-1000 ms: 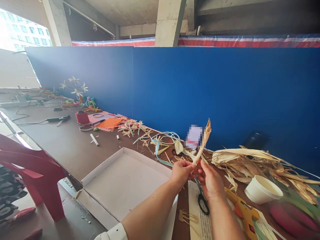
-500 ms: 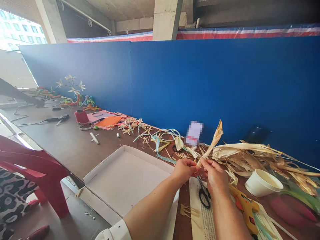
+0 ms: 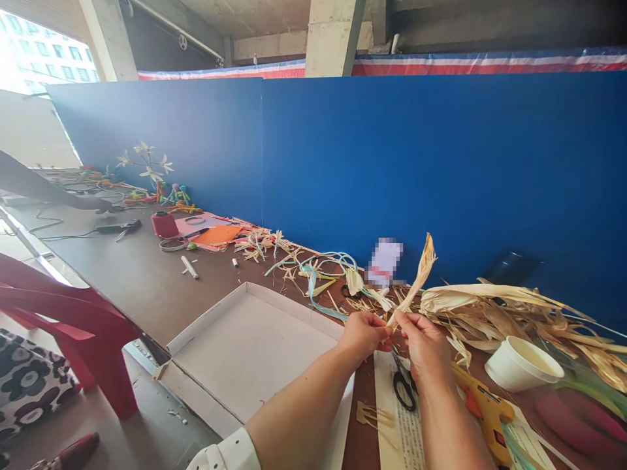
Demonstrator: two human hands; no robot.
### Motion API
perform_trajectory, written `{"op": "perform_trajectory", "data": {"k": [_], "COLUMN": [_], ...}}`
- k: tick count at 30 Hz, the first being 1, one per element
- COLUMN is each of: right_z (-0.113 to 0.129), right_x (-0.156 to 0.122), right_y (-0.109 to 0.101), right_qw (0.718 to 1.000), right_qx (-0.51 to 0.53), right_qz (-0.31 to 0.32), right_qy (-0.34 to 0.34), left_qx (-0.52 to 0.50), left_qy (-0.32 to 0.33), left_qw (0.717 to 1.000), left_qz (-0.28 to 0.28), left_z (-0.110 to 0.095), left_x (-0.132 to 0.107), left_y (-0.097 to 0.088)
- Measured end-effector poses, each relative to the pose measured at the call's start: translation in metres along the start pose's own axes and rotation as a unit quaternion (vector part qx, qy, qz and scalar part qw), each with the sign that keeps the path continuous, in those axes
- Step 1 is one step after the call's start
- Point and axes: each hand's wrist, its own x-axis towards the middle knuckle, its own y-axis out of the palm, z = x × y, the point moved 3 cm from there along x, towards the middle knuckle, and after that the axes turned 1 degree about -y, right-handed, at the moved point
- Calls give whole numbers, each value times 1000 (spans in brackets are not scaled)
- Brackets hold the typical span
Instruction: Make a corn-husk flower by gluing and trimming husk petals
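Observation:
A dry corn husk strip (image 3: 417,279) stands up at a slant between my hands, its browned tip pointing away from me. My left hand (image 3: 365,336) pinches the lower end between thumb and fingers. Just to the right, my right hand (image 3: 424,341) grips the same husk near its base. Below my hands, scissors (image 3: 404,385) with black handles lie on a printed sheet (image 3: 409,437). Partly behind my right forearm rests a yellow glue gun (image 3: 492,414). A pile of dry corn husks (image 3: 494,303) lies to the right.
A shallow white box lid (image 3: 235,352) sits left of my hands. At right stands a white paper cup (image 3: 524,365). Husk flowers and ribbon (image 3: 313,287) line the blue panel (image 3: 416,163). Another person's arm (image 3: 59,192) reaches over the table's far left, beyond a red chair (image 3: 105,346).
The view has shifted slightly, so most things sit a little further right. The other person's hand has moved further over the table. Both my hands still hold the husk.

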Motion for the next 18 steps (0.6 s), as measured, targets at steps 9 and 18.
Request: {"op": "perform_trajectory", "data": {"k": [9,18], "right_z": [2,7], "right_x": [-1,-9], "right_y": [1,11], "right_qw": [994,982], "right_qx": [92,103], "right_qz": [4,74], "right_qy": [62,139], "left_qx": [-5,-24], "left_qy": [9,10], "left_qw": [999,1000], "left_qz": [36,-12], "left_z": [0,2], "left_x": [-4,3], "left_y": [3,0]}}
